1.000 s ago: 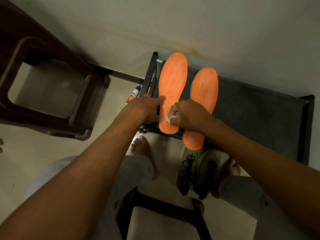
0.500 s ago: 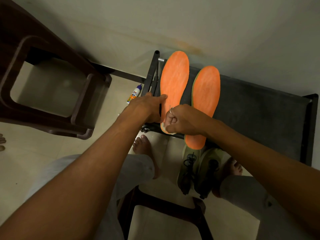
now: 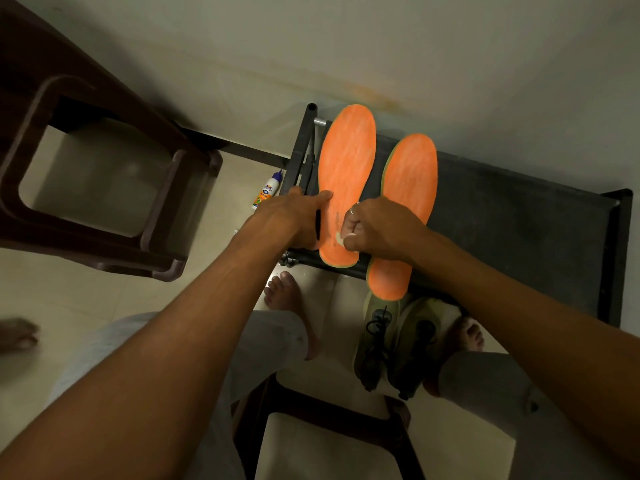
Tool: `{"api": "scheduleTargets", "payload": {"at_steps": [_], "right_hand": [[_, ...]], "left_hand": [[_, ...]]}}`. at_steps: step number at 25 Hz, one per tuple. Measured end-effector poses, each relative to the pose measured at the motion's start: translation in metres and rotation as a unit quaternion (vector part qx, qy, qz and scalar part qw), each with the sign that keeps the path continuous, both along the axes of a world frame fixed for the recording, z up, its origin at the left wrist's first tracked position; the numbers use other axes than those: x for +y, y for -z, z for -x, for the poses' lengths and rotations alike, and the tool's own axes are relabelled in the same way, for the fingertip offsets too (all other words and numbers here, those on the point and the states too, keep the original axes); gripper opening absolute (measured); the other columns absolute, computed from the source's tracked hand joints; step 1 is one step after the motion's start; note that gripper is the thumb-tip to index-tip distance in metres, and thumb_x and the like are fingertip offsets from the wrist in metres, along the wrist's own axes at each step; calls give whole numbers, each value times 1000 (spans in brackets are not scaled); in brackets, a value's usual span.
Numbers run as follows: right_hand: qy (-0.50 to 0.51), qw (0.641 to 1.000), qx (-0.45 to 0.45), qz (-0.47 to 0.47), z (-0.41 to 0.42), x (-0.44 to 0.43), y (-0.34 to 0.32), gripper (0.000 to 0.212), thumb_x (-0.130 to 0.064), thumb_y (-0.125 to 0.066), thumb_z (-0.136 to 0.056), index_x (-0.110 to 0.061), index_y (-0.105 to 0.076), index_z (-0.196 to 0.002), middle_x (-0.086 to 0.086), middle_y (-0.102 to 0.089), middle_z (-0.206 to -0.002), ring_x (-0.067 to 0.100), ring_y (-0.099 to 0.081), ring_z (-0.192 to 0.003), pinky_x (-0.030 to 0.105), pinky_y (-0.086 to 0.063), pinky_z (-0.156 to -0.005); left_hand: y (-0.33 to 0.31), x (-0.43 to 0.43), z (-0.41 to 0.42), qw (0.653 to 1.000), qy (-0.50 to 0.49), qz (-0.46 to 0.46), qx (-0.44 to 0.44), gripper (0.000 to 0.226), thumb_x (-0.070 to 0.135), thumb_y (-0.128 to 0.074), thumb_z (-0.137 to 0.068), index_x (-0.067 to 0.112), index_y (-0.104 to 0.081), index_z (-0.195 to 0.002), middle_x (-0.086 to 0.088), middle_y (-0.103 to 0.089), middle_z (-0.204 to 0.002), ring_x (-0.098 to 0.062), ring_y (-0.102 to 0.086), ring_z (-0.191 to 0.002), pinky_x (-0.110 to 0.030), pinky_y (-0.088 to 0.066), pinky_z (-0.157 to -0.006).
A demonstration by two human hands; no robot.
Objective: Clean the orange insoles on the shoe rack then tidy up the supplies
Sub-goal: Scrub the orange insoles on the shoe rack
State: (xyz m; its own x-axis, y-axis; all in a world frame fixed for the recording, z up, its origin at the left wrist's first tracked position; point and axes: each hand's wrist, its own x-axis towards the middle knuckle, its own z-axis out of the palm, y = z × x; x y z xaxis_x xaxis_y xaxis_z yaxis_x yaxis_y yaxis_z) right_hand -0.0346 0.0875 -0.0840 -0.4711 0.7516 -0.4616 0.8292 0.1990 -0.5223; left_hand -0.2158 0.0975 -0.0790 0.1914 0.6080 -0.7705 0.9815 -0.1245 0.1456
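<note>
Insole (image 3: 346,161) edge pressed by flat left hand (image 3: 291,220), right hand (image 3: 381,230) pinching white wad (image 3: 341,241) at heel

I read the orange insoles (image 3: 346,174) as matt, fuzzy cloth over greenish foam edges, shoe rack (image 3: 519,220) as matt dark fabric on metal tube, stool (image 3: 166,209) as glossy brown plastic.

dim, warm indoor light; its source cannot be told. orange insoles (image 3: 346,174) are the brightest patch, colours elsewhere muddy. dark corner top left, soft shadow under the brown stool (image 3: 162,206). wide-angle bending at edges. foot (image 3: 17,332) at left edge motion-blurred; forearms (image 3: 207,323) near the lens soft.
</note>
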Motion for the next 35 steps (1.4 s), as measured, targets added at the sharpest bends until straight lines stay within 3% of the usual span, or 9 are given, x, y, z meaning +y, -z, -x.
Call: {"api": "scheduleTargets", "payload": {"at_steps": [2, 6, 10, 14, 18, 23, 27, 32, 35], "right_hand": [[17, 999, 35, -24, 6, -8, 3, 8, -26, -68, -81, -21, -74, -84, -9, -67, -71, 9, -63, -68, 31, -52, -62], [-53, 993, 65, 78, 8, -6, -7, 6, -19, -72, -81, -18, -77, -85, -19, -62, -61, -5, -59, -63, 12, -44, -57], [27, 999, 36, -21, 5, -5, 1, 4, -24, -69, -80, -22, -73, -79, -13, -60, -62, 7, -60, -64, 34, -52, -62], [-29, 992, 105, 59, 14, -16, -6, 7, -21, -72, -83, -16, -76, -81, -12, -62, -60, 3, -58, -61, 17, -43, -57], [0, 998, 64, -17, 10, -7, 0, 11, -18, -68, -80, -14, -75, -73, -10, -64, -60, 6, -61, -61, 30, -48, -59], [-25, 992, 117, 37, 15, -15, -4, 13, -22, -70, -86, -14, -78, -79, -5, -68, -64, 10, -62, -65, 16, -42, -58], [42, 993, 111, -13, 15, -15, 4, 15, -22, -66, -85, -16, -75, -75, -8, -64, -62, 10, -61, -61, 33, -49, -60], [-35, 994, 97, 31, 14, -11, -4, 9, -22, -70, -83, -18, -77, -78, -13, -63, -62, 5, -62, -64, 25, -48, -60], [38, 996, 68, -41, 10, -9, 4, 14, -22, -66, -81, -14, -74, -73, -5, -66, -64, 13, -63, -63, 37, -51, -58]], "left_hand": [[0, 0, 1, 1000, -1, -1, 2, 106, 47, -76, -83, 42, -1, -157, -11, -25, -153, -36, -45, -133, -52, -44, -107], [-2, 0, 0, 1000, -2, 3, 3, 108, 46, -78, -81, 42, -1, -157, -11, -24, -154, -36, -44, -133, -52, -43, -106], [-2, 0, 2, 1000, -1, 1, 0, 107, 46, -77, -82, 42, 0, -157, -11, -24, -154, -37, -44, -134, -53, -43, -107], [-2, 1, 0, 1000, -3, 0, 4, 99, 42, -72, -87, 42, -1, -156, -12, -25, -154, -38, -46, -131, -52, -44, -106], [-6, 1, 0, 1000, -5, -8, 8, 88, 30, -64, -95, 42, -3, -157, -12, -25, -155, -36, -47, -129, -51, -45, -104], [-9, 2, -2, 1000, -5, -1, 9, 87, 26, -62, -95, 39, -4, -157, -13, -24, -155, -37, -47, -129, -51, -45, -105], [-7, 2, -1, 1000, -3, -1, 6, 83, 29, -60, -97, 40, -4, -157, -14, -24, -155, -37, -47, -129, -52, -44, -105], [-8, 2, -2, 1000, -6, -4, 8, 83, 30, -59, -98, 40, -3, -157, -14, -24, -156, -36, -47, -130, -51, -44, -106], [-7, 1, -1, 1000, -6, -7, 6, 81, 33, -59, -98, 41, -4, -157, -13, -25, -155, -35, -49, -128, -51, -45, -105]]}}
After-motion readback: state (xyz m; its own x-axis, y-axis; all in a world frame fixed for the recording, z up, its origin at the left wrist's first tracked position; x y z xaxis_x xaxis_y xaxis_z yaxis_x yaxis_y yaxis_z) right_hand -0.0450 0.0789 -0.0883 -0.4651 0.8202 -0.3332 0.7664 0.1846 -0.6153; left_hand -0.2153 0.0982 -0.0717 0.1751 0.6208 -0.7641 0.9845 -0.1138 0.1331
